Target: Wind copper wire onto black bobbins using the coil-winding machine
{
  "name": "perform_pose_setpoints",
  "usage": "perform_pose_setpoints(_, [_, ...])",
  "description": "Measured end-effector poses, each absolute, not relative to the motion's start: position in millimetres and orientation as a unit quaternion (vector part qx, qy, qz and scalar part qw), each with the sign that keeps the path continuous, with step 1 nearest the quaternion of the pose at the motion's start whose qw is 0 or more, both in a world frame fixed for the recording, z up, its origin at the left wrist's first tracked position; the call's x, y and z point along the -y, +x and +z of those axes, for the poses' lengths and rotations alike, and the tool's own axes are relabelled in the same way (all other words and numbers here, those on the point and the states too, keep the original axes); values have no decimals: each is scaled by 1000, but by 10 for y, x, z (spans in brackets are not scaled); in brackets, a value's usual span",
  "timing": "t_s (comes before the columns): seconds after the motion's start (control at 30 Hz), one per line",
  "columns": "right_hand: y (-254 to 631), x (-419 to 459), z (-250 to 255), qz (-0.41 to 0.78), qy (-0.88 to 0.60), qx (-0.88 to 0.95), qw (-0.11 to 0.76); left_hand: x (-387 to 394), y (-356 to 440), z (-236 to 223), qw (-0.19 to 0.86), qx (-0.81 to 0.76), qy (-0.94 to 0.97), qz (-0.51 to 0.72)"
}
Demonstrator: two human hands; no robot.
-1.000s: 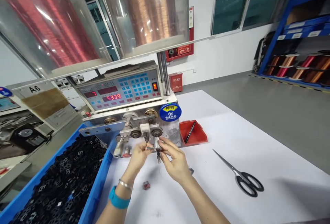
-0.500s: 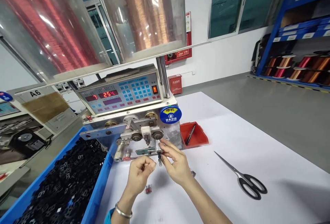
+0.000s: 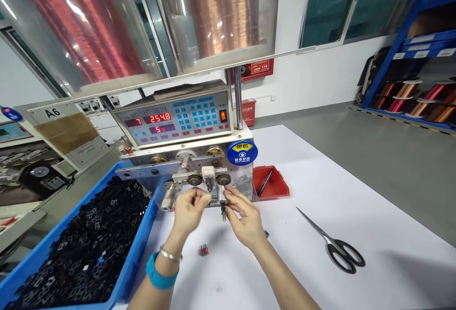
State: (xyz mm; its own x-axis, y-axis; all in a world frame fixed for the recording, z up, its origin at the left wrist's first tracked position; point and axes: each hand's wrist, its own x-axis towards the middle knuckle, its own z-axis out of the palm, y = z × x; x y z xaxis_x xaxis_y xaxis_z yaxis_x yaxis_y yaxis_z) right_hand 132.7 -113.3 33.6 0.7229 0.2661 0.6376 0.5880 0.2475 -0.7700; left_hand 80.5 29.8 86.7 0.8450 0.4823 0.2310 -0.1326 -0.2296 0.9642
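A coil winding machine (image 3: 185, 124) with a red digit display stands at the back of the white table (image 3: 320, 253). My left hand (image 3: 188, 210) is raised in front of its spindle, fingers pinched together on something too small to name. My right hand (image 3: 244, 215) is beside it, fingers curled at the short metal spindle shaft (image 3: 223, 208) that hangs below the machine's rollers. A small red wound coil (image 3: 203, 250) lies on the table just below both hands.
A blue bin (image 3: 71, 248) of several black bobbin parts sits at the left. A red tray (image 3: 270, 184) with a dark pen-like tool is right of the machine. Black-handled scissors (image 3: 337, 246) lie at the right. Large copper wire spools (image 3: 221, 10) hang overhead.
My left hand dropped away from the spindle, then rose back to it with fingers pinched. The display numbers changed. My right hand stayed at the shaft.
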Motion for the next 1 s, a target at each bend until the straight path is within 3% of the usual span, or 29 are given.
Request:
perform_pose_setpoints(0.17, [1332, 1131, 318, -113, -609, 356, 699, -297, 891, 757, 648, -120, 724, 202])
perform_pose_setpoints(0.33, [1333, 1144, 345, -111, -604, 359, 703, -268, 715, 799, 635, -127, 716, 260])
perform_pose_setpoints(0.47, [1328, 1131, 332, -113, -606, 352, 705, -383, 893, 924, 800, -123, 578, 109])
perform_pose_setpoints(0.63, [1336, 1128, 324, -116, -607, 358, 700, -367, 995, 710, 864, -115, 491, 9])
perform_pose_setpoints(0.8, [1329, 1138, 355, -114, -601, 361, 703, -187, 836, 500, 905, -100, 412, 48])
perform_pose_setpoints(1.0, [1291, 1149, 369, -109, -610, 369, 693, -29, 741, 553, 936, -130, 304, 124])
